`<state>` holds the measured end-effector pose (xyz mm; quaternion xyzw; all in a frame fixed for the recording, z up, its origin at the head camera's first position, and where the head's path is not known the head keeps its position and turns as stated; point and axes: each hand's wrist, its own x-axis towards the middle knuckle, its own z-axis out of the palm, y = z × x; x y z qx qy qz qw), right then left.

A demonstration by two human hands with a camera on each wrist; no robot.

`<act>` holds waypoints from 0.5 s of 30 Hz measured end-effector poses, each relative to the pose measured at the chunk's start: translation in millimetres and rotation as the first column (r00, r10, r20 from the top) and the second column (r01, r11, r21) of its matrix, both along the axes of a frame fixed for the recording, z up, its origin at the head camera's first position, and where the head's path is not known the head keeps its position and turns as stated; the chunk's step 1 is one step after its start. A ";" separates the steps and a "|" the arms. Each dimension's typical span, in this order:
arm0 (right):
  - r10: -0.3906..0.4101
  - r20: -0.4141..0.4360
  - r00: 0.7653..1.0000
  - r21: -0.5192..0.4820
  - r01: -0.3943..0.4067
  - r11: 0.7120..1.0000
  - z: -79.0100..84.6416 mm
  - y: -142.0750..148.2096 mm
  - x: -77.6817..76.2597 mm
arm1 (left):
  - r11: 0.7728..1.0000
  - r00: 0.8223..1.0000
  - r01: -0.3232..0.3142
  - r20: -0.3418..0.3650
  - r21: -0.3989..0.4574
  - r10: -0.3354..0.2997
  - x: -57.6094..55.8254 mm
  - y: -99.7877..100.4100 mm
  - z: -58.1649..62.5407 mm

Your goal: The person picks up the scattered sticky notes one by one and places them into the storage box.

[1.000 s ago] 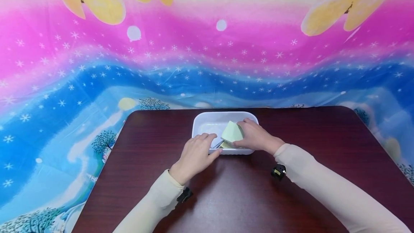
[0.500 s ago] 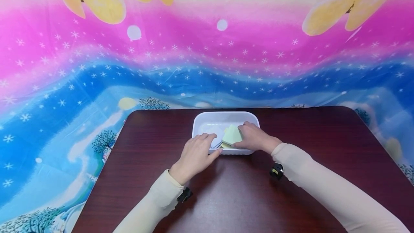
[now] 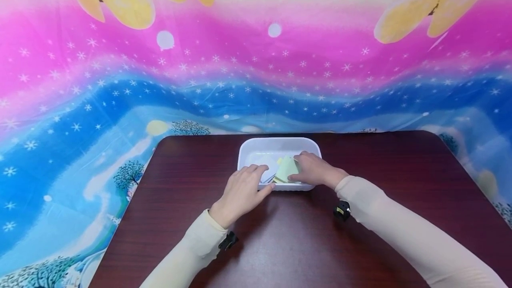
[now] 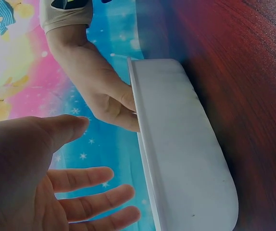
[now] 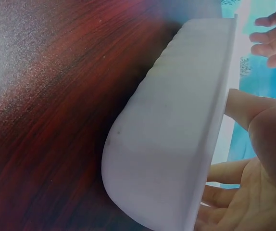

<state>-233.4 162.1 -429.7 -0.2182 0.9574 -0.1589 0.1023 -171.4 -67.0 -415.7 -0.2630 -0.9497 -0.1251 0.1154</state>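
A white plastic tub (image 3: 280,142) stands near the far edge of the table. Inside its right half lies a pale green, flat-sided piece (image 3: 287,170), tilted, with yellow and thin grey edges of other pieces under and beside it. My right hand (image 3: 316,169) reaches over the right rim and holds the green piece by its right side, between thumb and fingers. In the right wrist view the fingertips dip behind the tub wall (image 5: 176,106) and are hidden. My left hand (image 3: 244,192) hovers at the near left rim, fingers spread and holding nothing, also seen palm-side in the left wrist view.
The dark red-brown wooden table (image 3: 180,234) spreads around the tub. Behind it hangs a printed cloth (image 3: 224,57) in pink and blue with snowflakes. Black wrist cameras sit under both cream sleeves (image 3: 384,208).
My right hand has lowered the green piece deeper into the tub, and the piece has tipped flatter. The left hand has stayed in place.
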 end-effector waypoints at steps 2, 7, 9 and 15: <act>0.006 -0.006 1.000 -0.006 -0.006 1.000 0.3 0.4 -0.1 | 1.000 1.000 0.001 0.004 0.000 -0.001 0.0 0.0 0.0; 0.010 -0.046 0.999 -0.033 -0.011 0.999 1.3 1.3 1.1 | 1.000 1.000 -0.001 0.005 -0.004 0.001 0.1 -0.1 -0.3; 0.009 -0.067 0.998 -0.057 -0.013 0.998 1.7 1.1 1.5 | 1.000 1.000 -0.002 0.004 -0.004 0.002 0.3 -0.2 -0.4; -0.008 -0.112 0.994 -0.136 -0.007 0.991 6.4 -2.1 6.0 | 1.000 1.000 -0.006 0.008 -0.004 0.006 0.4 -0.8 -0.6</act>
